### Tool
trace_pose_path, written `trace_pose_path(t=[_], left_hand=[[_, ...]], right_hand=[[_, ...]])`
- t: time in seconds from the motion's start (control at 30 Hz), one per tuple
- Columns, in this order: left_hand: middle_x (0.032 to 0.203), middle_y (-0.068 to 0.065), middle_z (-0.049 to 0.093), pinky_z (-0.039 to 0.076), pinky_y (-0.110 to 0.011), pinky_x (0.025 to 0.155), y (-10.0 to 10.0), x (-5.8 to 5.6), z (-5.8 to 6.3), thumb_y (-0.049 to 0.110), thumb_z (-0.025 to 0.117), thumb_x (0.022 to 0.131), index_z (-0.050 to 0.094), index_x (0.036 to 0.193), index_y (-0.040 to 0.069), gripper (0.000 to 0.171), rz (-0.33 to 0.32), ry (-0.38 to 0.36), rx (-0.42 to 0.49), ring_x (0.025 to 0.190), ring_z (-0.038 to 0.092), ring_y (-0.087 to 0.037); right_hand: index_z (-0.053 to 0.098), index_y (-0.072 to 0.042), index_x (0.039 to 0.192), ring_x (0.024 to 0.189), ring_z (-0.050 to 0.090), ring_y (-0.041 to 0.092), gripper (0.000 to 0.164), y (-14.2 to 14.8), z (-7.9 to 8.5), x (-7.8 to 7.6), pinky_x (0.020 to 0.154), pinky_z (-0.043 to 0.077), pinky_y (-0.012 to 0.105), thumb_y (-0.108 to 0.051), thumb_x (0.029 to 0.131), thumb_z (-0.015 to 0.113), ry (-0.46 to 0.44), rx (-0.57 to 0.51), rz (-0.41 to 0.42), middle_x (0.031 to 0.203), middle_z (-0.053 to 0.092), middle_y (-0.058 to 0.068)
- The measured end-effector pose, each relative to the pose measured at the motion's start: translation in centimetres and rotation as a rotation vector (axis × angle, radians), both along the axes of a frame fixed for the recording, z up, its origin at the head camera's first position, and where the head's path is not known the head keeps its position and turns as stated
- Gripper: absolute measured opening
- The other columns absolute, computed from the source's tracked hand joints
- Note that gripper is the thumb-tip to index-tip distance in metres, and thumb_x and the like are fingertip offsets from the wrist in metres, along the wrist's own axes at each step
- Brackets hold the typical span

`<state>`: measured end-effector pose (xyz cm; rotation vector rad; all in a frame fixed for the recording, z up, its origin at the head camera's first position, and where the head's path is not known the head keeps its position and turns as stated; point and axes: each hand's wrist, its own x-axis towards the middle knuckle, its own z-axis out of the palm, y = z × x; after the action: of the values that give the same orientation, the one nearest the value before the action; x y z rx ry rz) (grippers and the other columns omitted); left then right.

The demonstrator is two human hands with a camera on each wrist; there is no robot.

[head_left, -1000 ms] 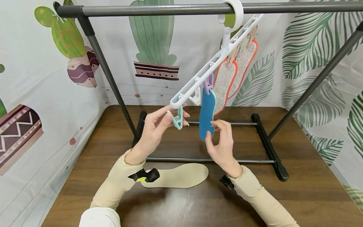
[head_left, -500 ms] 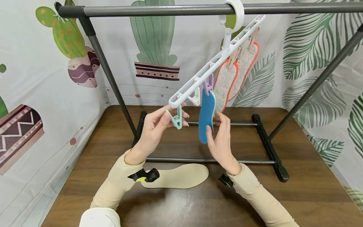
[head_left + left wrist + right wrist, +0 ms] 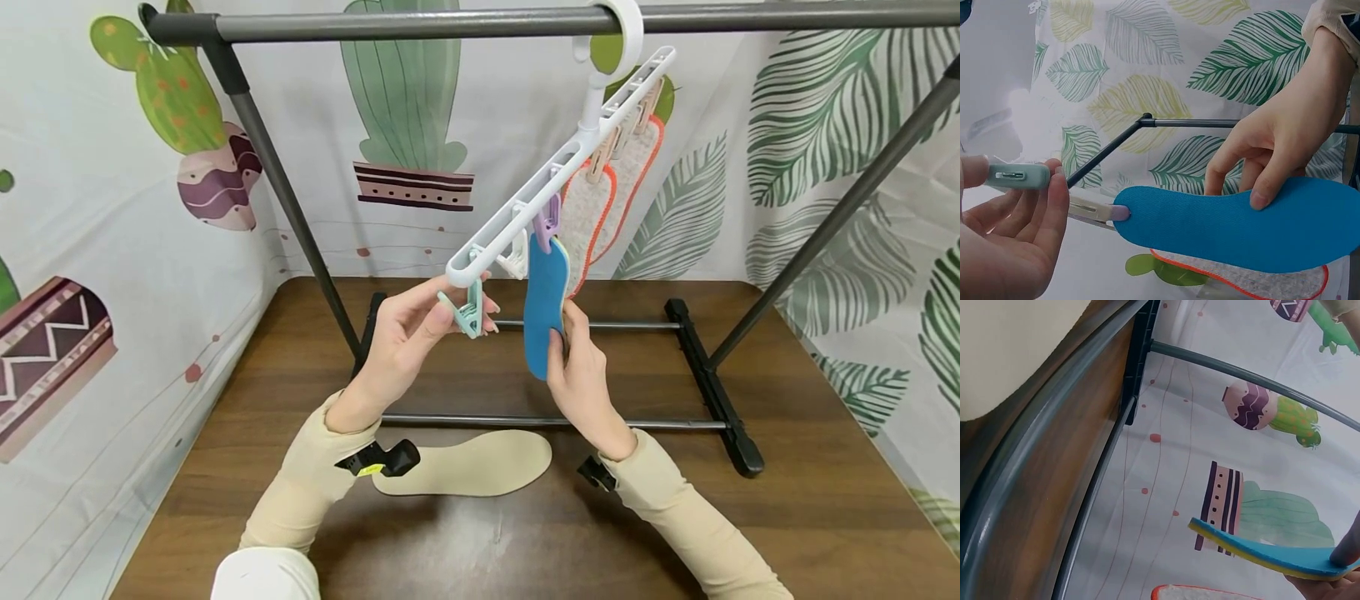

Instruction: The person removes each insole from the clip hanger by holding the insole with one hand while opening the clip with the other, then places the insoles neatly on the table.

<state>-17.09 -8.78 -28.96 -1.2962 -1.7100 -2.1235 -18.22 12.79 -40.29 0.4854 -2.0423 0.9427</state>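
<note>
In the head view my left hand pinches a mint-green clip under the near end of the white hanger. My right hand holds the right edge of a blue insole, thumb on its blue face and fingers behind. A purple clip grips the insole's top end. Seen from the right wrist, the insole has a yellow underside. From the left wrist, the right thumb presses on the blue face. A white clip hangs between the green and purple ones.
Two grey insoles with orange edging hang from beige clips at the hanger's far half. The hanger hooks over a dark metal rack bar. A beige insole lies on the wooden table below my hands.
The hanger's far end and the grey insoles have swung left. The blue insole has turned its face more toward the head camera. My right hand has moved up along its edge; my left stays put.
</note>
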Motion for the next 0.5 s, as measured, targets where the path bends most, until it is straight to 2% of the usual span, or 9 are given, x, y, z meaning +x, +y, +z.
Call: trace_pose_path(t=[0.1,0.3,0.5], left_hand=[[0.099,0.000,0.071,0.059,-0.032,0.080,-0.01,0.00,0.02,0.038,0.059,0.095,0.053,0.125,-0.015,0.061,0.002,0.016,0.007,0.083,0.069,-0.017],[0.103,0.001,0.072,0.058,-0.029,0.082,0.15,-0.09,-0.23,0.030,0.068,0.090,0.062,0.125,0.014,0.039,-0.017,0.010,0.011,0.088,0.070,-0.017],[0.104,0.000,0.072,0.058,-0.030,0.082,0.37,-0.39,-0.28,0.020,0.070,0.089,0.065,0.118,0.018,0.029,-0.063,-0.013,0.018,0.093,0.069,-0.020]], right_hand=[[0.041,0.004,0.131,0.112,0.064,0.035,0.039,-0.09,0.05,-0.05,0.084,0.055,0.050,0.008,0.093,0.053,0.007,-0.005,-0.003,0.127,0.060,0.027],[0.042,0.004,0.129,0.105,0.067,0.036,0.039,-0.15,-0.08,-0.12,0.080,0.056,0.050,0.009,0.092,0.054,0.015,-0.002,-0.009,0.122,0.063,0.026],[0.043,0.004,0.130,0.105,0.067,0.035,0.039,-0.04,0.10,-0.08,0.080,0.056,0.050,0.008,0.093,0.053,0.012,0.001,-0.006,0.122,0.063,0.025]])
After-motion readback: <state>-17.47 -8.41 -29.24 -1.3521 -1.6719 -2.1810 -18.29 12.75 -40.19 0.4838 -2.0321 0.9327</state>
